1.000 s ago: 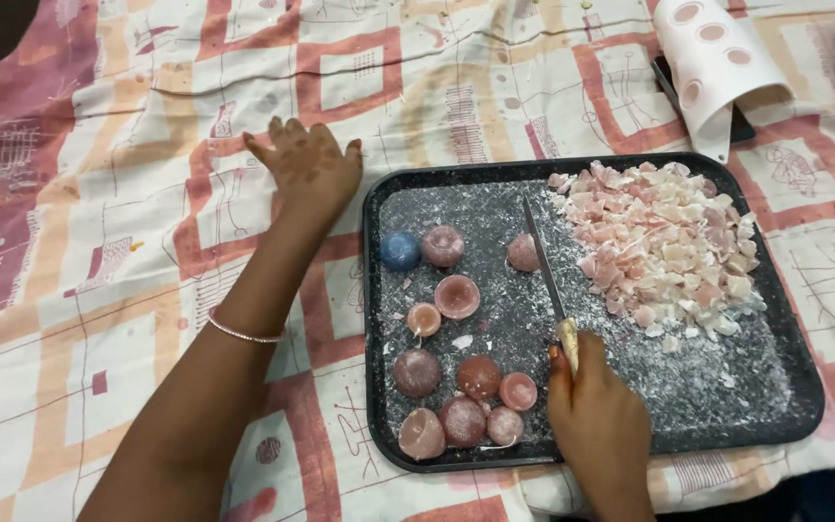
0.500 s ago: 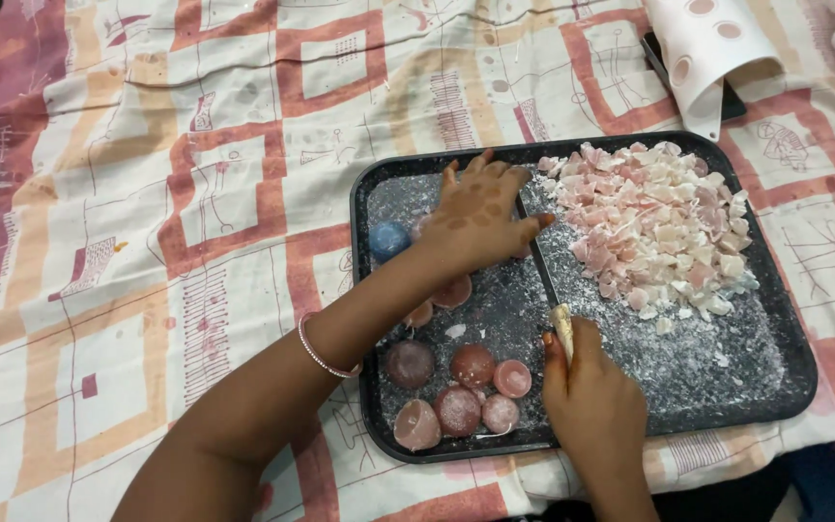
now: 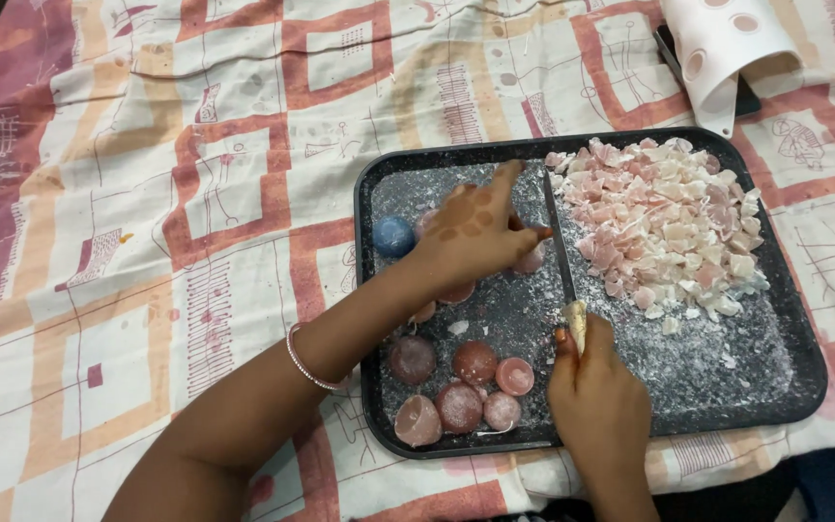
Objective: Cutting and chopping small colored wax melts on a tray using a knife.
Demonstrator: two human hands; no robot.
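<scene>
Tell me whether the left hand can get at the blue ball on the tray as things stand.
Probably yes: the left hand rests on the tray right beside the blue ball, with nothing between them.

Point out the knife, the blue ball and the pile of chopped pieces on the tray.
knife (image 3: 560,253), head view, middle of the blade.
blue ball (image 3: 393,236), head view, centre of its top.
pile of chopped pieces (image 3: 664,224), head view, middle of the pink and white heap.
</scene>
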